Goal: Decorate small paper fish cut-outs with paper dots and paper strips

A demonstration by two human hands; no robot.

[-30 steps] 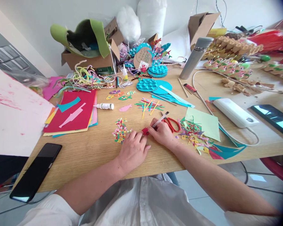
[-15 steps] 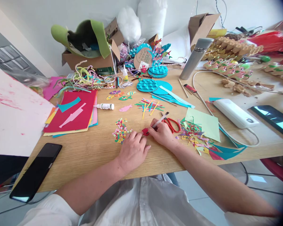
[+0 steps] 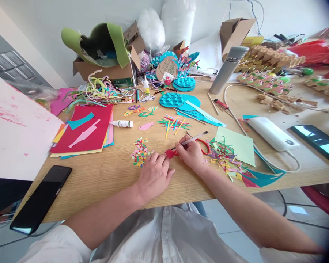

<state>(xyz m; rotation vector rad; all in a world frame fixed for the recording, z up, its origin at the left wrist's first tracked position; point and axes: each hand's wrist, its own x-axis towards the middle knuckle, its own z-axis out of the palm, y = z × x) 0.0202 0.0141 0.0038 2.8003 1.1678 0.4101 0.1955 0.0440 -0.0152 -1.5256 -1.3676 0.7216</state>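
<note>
Between my hands a small red paper piece point(image 3: 170, 153) lies on the wooden table. The fingers of my left hand point(image 3: 155, 175) press on its left end. My right hand point(image 3: 190, 153) grips a pen point(image 3: 192, 139) with a pale barrel, its dark tip at the paper's right side. Red-handled scissors point(image 3: 204, 146) lie just behind my right hand, partly hidden by it. Left of the paper is a pile of coloured dots point(image 3: 139, 153). A pink paper fish point(image 3: 146, 126) and several patterned fish lie farther back.
Paper scraps point(image 3: 227, 160) and a green sheet point(image 3: 237, 146) lie right of my right hand. A glue bottle point(image 3: 123, 124), stacked coloured paper point(image 3: 98, 135) and a phone point(image 3: 42, 197) are at left. Farther right stand a grey flask point(image 3: 227, 71) and a white power bank point(image 3: 274, 133).
The pen in my right hand has tilted lower and its tip end has moved to the red paper. More of the red paper shows. My left hand stays nearly still.
</note>
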